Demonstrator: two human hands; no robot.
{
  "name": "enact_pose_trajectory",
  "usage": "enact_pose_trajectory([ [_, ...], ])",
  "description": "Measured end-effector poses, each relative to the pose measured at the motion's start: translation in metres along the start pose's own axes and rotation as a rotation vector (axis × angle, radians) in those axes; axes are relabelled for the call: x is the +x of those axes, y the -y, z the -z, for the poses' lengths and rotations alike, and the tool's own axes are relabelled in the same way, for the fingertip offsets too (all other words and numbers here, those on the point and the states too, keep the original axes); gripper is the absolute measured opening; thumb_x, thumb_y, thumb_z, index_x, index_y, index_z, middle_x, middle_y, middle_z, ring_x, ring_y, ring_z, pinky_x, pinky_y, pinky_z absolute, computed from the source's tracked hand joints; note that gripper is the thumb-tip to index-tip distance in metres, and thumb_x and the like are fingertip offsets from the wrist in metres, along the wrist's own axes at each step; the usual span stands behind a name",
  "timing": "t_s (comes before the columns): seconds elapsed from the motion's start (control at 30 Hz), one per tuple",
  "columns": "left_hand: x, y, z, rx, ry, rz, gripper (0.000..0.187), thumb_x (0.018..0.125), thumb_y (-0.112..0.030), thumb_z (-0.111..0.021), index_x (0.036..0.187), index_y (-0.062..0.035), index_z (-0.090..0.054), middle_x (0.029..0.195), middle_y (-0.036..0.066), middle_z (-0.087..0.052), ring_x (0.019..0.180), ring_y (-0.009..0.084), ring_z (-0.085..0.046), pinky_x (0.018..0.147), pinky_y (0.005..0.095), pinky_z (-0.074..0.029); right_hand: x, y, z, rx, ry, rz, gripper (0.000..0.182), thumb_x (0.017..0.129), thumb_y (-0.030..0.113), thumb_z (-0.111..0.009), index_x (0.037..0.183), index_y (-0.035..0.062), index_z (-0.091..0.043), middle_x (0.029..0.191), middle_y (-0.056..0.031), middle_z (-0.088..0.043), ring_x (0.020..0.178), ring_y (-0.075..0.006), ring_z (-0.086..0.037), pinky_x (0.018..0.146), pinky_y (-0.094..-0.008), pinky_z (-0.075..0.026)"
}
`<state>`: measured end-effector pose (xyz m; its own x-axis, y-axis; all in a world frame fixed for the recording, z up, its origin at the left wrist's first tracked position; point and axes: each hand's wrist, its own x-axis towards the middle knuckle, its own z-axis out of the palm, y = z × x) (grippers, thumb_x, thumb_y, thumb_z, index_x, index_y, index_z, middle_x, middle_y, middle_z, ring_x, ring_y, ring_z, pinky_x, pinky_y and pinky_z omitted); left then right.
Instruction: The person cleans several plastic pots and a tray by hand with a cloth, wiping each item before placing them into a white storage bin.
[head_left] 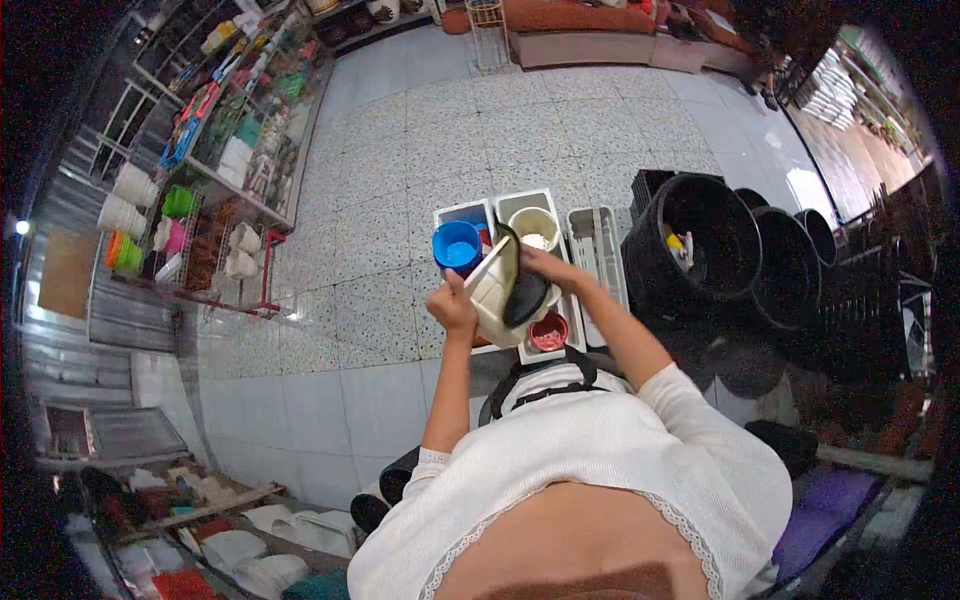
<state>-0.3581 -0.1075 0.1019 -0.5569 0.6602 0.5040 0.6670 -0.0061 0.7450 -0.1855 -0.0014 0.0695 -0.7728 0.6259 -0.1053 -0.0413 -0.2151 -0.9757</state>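
In front of my body, my left hand (455,305) grips the left side of a cream plastic container (488,292), thumb up along its edge. My right hand (550,266) is closed at the top of a dark, round-edged piece (526,298) with an olive rim, which leans against the cream container; its exact kind I cannot tell. Just beyond my left hand is a blue pot (457,246) in a white rectangular planter (462,213). A cream bucket (536,224) with white contents and a red pot (548,333) sit in the neighbouring white planter (522,200).
A long grey-white planter (597,250) lies right of these. Large black tubs (705,240) cluster at the right, one with a yellow item inside. Shelves of colourful pots (180,202) line the left. Speckled tile floor (370,200) stretches ahead to an orange-brown ledge (580,18).
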Motion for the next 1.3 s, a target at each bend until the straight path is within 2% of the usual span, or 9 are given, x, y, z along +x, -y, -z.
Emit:
enact_pose_trajectory([
  [0.03, -0.001, -0.005, 0.001, -0.17, -0.001, 0.089, 0.059, 0.092, -0.038, -0.039, 0.05, 0.002, -0.051, 0.044, 0.01, -0.049, 0.038, 0.019, -0.043, 0.042, 0.0357, -0.035, -0.026, 0.033, 0.005, 0.326, -0.066, -0.49, 0.045, 0.088, 0.032, -0.048, 0.124, 0.0048, -0.044, 0.128, -0.0112, -0.046, 0.112, -0.0206, -0.048, 0.091, -0.0337, -0.042],
  [0.1, -0.002, -0.024, -0.001, -0.479, -0.052, 0.262, 0.055, 0.092, -0.035, -0.041, 0.049, -0.0002, -0.045, 0.051, 0.0, -0.047, 0.047, 0.0098, -0.04, 0.044, 0.0319, -0.035, -0.023, -0.08, 0.064, 0.594, -0.021, -0.442, 0.047, 0.085, 0.043, -0.048, 0.119, 0.0097, -0.051, 0.121, -0.0098, -0.052, 0.107, -0.0222, -0.052, 0.091, -0.0389, -0.043],
  [0.3, 0.012, -0.028, -0.036, -0.661, -0.174, 0.342, 0.05, 0.095, -0.035, -0.036, 0.059, -0.0019, -0.045, 0.054, 0.0, -0.041, 0.052, 0.0109, -0.039, 0.05, 0.0275, -0.037, -0.061, 0.015, -0.007, 1.124, -0.034, -0.056, 0.058, 0.082, 0.051, -0.048, 0.125, 0.012, -0.045, 0.128, -0.0092, -0.046, 0.116, -0.0251, -0.044, 0.097, -0.0469, -0.035],
  [0.4, 0.015, -0.021, -0.065, -0.672, -0.275, 0.411, 0.051, 0.095, -0.037, -0.034, 0.059, -0.0022, -0.044, 0.056, 0.002, -0.043, 0.053, 0.013, -0.041, 0.05, 0.0286, -0.039, -0.06, -0.007, -0.02, 0.982, -0.181, 0.075, 0.061, 0.083, 0.054, -0.045, 0.129, 0.0136, -0.041, 0.132, -0.008, -0.041, 0.121, -0.0264, -0.039, 0.099, -0.0482, -0.033],
  [0.57, 0.006, -0.02, -0.088, -0.447, -0.187, 0.284, 0.06, 0.094, -0.041, -0.034, 0.055, 0.0025, -0.045, 0.051, 0.004, -0.047, 0.048, 0.0142, -0.04, 0.046, 0.0315, -0.038, -0.073, 0.013, -0.019, 1.615, -0.365, -0.131, 0.052, 0.086, 0.046, -0.042, 0.128, 0.0147, -0.042, 0.131, -0.0056, -0.043, 0.12, -0.0259, -0.041, 0.097, -0.0499, -0.037],
  [0.77, -0.032, -0.017, -0.088, -0.101, 0.047, -0.059, 0.058, 0.094, -0.038, -0.033, 0.063, 0.0054, -0.055, 0.051, 0.022, -0.05, 0.043, 0.0337, -0.045, 0.046, 0.0424, -0.035, -0.1, -0.068, 0.042, 0.845, -0.521, 0.061, 0.037, 0.084, 0.036, -0.048, 0.112, 0.012, -0.055, 0.114, -0.011, -0.056, 0.106, -0.0287, -0.051, 0.09, -0.0522, -0.042],
  [0.87, -0.037, -0.002, -0.075, 0.024, 0.206, 0.107, 0.051, 0.092, -0.038, -0.038, 0.073, 0.0042, -0.059, 0.067, 0.025, -0.057, 0.062, 0.0421, -0.054, 0.054, 0.0455, -0.04, -0.13, -0.082, 0.086, 1.304, -0.751, -0.106, 0.036, 0.085, 0.038, -0.048, 0.11, 0.0135, -0.055, 0.113, -0.0077, -0.056, 0.106, -0.0279, -0.052, 0.09, -0.054, -0.041],
  [1.03, -0.049, 0.048, -0.073, 0.393, 0.45, 0.332, 0.044, 0.087, -0.038, -0.048, 0.078, 0.0029, -0.062, 0.071, 0.026, -0.058, 0.069, 0.0421, -0.056, 0.063, 0.0482, -0.042, -0.172, -0.053, 0.097, 1.038, -1.052, -0.245, 0.043, 0.084, 0.044, -0.049, 0.119, 0.0201, -0.048, 0.124, -0.0053, -0.048, 0.113, -0.0329, -0.045, 0.085, -0.0622, -0.04],
  [1.3, -0.05, 0.095, -0.134, 0.357, 0.579, 0.138, 0.031, 0.075, -0.028, -0.064, 0.081, 0.003, -0.061, 0.073, 0.023, -0.06, 0.071, 0.0391, -0.058, 0.066, 0.0458, -0.044, -0.175, -0.156, 0.105, 0.925, -1.311, -0.589, 0.056, 0.077, 0.052, -0.055, 0.122, 0.0213, -0.043, 0.123, -0.006, -0.045, 0.108, -0.0349, -0.044, 0.074, -0.0589, -0.046],
])
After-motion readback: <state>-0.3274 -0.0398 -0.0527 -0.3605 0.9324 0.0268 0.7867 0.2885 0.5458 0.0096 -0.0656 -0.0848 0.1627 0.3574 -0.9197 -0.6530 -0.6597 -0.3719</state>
